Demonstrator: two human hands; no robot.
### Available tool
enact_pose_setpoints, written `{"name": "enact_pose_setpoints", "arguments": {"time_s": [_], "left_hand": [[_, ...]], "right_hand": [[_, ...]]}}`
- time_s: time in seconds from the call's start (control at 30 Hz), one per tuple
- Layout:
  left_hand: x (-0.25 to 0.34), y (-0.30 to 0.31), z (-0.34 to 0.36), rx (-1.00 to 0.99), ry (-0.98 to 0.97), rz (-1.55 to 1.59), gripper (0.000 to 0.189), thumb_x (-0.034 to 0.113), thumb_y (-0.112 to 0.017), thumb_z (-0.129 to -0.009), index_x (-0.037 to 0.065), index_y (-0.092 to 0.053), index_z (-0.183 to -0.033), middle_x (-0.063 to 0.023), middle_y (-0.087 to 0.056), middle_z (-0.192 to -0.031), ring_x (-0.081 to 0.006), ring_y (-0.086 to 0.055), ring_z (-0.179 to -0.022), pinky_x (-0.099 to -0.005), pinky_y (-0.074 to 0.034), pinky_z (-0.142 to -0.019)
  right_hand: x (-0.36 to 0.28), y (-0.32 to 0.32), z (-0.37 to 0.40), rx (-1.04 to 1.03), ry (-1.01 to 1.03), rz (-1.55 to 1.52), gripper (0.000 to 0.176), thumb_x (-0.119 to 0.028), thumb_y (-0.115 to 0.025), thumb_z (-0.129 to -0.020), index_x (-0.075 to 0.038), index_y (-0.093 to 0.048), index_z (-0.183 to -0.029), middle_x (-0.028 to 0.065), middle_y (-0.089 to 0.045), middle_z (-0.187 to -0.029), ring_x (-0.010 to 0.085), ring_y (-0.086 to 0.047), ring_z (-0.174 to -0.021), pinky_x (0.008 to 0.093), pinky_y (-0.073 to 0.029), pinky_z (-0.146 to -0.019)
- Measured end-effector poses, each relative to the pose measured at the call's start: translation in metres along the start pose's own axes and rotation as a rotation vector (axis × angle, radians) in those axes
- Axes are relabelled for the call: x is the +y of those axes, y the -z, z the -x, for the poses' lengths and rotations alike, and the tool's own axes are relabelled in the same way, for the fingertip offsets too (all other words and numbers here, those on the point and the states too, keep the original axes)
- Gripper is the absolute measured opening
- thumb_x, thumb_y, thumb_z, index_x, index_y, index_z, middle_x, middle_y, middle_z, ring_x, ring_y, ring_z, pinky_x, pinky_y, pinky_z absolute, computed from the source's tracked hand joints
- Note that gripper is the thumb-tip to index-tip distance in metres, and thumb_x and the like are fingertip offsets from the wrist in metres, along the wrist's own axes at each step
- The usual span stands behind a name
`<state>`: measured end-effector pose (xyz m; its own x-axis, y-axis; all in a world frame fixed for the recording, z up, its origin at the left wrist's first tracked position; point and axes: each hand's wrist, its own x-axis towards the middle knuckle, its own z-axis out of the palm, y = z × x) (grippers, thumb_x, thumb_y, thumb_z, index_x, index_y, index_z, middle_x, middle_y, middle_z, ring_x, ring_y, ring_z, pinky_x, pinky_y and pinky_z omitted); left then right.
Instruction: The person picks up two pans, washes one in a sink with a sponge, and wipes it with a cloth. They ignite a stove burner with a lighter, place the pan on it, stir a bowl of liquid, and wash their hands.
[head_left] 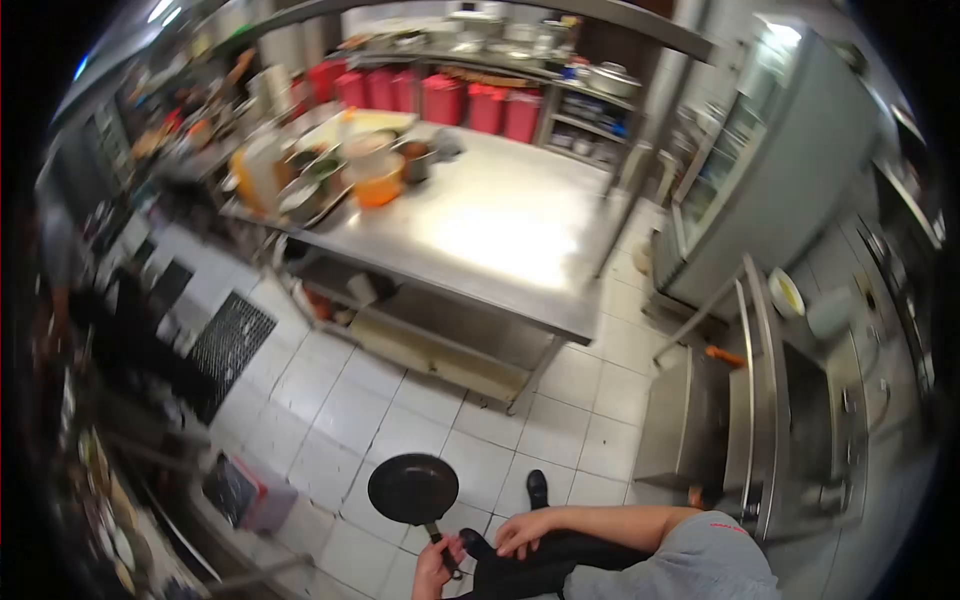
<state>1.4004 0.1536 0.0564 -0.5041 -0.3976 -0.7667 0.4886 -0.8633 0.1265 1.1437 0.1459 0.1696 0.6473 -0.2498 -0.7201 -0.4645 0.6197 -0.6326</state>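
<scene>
A dark round frying pan hangs over the tiled floor, its inside facing up toward me. My left hand is wrapped around the pan's handle, near the bottom of the view. To the right, my right hand hovers in front of my dark apron, apart from the pan. Its fingers hang loosely bent and slightly apart, with nothing visible in them.
A steel worktable stands ahead, with containers including an orange-filled tub. At right are a tall glass-door fridge and a steel sink unit. A lidded bin stands left. Another person appears blurred far left.
</scene>
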Motion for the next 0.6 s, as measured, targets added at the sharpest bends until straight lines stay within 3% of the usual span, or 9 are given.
{"name": "enact_pose_setpoints", "arguments": {"time_s": [0.03, 0.07, 0.1, 0.13, 0.17, 0.23, 0.43, 0.53, 0.6], "left_hand": [[0.017, 0.016, -0.005, -0.176, 0.108, -0.078, 0.004, 0.007, -0.045, -0.085, 0.010, -0.042, -0.087, -0.0017, -0.046, -0.066, -0.0111, -0.043, -0.052, -0.0221, -0.035, -0.043], [0.034, -0.020, 0.016, 0.041, 0.160, -0.174, 0.012, 0.006, -0.045, -0.084, 0.008, -0.038, -0.075, 0.0029, -0.033, -0.056, -0.0076, -0.029, -0.044, -0.0221, -0.025, -0.038], [0.046, 0.012, -0.006, 0.040, 0.231, -0.297, 0.008, 0.012, -0.047, -0.084, 0.009, -0.041, -0.081, 0.0027, -0.034, -0.058, -0.0072, -0.030, -0.045, -0.0201, -0.023, -0.038], [0.046, -0.021, 0.015, 0.147, 0.157, -0.453, 0.016, 0.015, -0.048, -0.080, 0.005, -0.042, -0.069, 0.0027, -0.039, -0.055, -0.0125, -0.036, -0.044, -0.0263, -0.031, -0.038], [0.052, -0.051, 0.029, 0.183, 0.218, -0.594, 0.016, 0.010, -0.046, -0.081, 0.005, -0.042, -0.067, 0.0013, -0.041, -0.057, -0.0120, -0.037, -0.045, -0.0259, -0.030, -0.040], [0.041, -0.088, 0.039, 0.146, 0.019, -0.872, 0.014, 0.012, -0.049, -0.082, 0.008, -0.045, -0.069, 0.0023, -0.041, -0.057, -0.0100, -0.036, -0.046, -0.0243, -0.029, -0.042], [-0.035, -0.260, 0.003, -0.009, -0.033, -1.409, 0.010, 0.013, -0.050, -0.082, 0.008, -0.048, -0.074, 0.0022, -0.041, -0.058, -0.0100, -0.036, -0.046, -0.0239, -0.029, -0.043], [-0.092, -0.348, -0.013, -0.158, -0.041, -1.648, 0.008, 0.014, -0.051, -0.082, 0.008, -0.049, -0.077, 0.0022, -0.041, -0.058, -0.0099, -0.036, -0.047, -0.0238, -0.029, -0.043], [-0.130, -0.407, -0.021, -0.274, -0.076, -1.832, 0.007, 0.014, -0.051, -0.082, 0.008, -0.050, -0.079, 0.0022, -0.041, -0.058, -0.0099, -0.036, -0.047, -0.0236, -0.029, -0.044]], "right_hand": [[0.018, 0.009, 0.019, 0.115, 0.028, 0.015, 0.045, -0.046, -0.057, -0.077, -0.009, -0.055, -0.104, 0.0036, -0.059, -0.090, 0.0151, -0.062, -0.072, 0.0283, -0.047, -0.053], [0.054, 0.030, 0.029, 0.342, 0.066, 0.114, 0.045, -0.045, -0.057, -0.076, -0.008, -0.055, -0.103, 0.0054, -0.060, -0.089, 0.0156, -0.062, -0.073, 0.0297, -0.047, -0.056], [0.092, 0.041, 0.041, 0.581, 0.083, 0.202, 0.045, -0.044, -0.058, -0.076, -0.007, -0.055, -0.102, 0.0073, -0.061, -0.088, 0.0160, -0.062, -0.074, 0.0311, -0.048, -0.058], [0.108, 0.048, 0.077, 0.769, 0.048, 0.279, 0.046, -0.040, -0.059, -0.074, -0.005, -0.055, -0.102, 0.0124, -0.062, -0.088, 0.0231, -0.062, -0.076, 0.0343, -0.048, -0.065], [0.129, 0.049, 0.112, 0.991, -0.002, 0.377, 0.042, -0.037, -0.060, -0.073, -0.004, -0.056, -0.099, 0.0147, -0.062, -0.088, 0.0296, -0.060, -0.079, 0.0368, -0.046, -0.070], [0.186, 0.045, 0.175, 1.303, -0.092, 0.318, 0.037, -0.029, -0.061, -0.073, -0.001, -0.056, -0.096, 0.0120, -0.063, -0.079, 0.0266, -0.061, -0.075, 0.0345, -0.047, -0.068], [0.301, -0.029, 0.352, 1.973, -0.182, -0.170, 0.023, -0.019, -0.062, -0.071, -0.003, -0.060, -0.089, 0.0132, -0.062, -0.079, 0.0269, -0.059, -0.076, 0.0350, -0.047, -0.069], [0.352, -0.063, 0.417, 2.257, -0.031, -0.399, 0.020, -0.011, -0.062, -0.074, -0.001, -0.059, -0.091, 0.0079, -0.062, -0.076, 0.0143, -0.059, -0.071, 0.0267, -0.047, -0.067], [0.379, -0.078, 0.455, 2.364, -0.068, -0.540, 0.019, -0.011, -0.061, -0.075, -0.001, -0.059, -0.091, 0.0077, -0.062, -0.076, 0.0141, -0.059, -0.070, 0.0266, -0.047, -0.067]]}}
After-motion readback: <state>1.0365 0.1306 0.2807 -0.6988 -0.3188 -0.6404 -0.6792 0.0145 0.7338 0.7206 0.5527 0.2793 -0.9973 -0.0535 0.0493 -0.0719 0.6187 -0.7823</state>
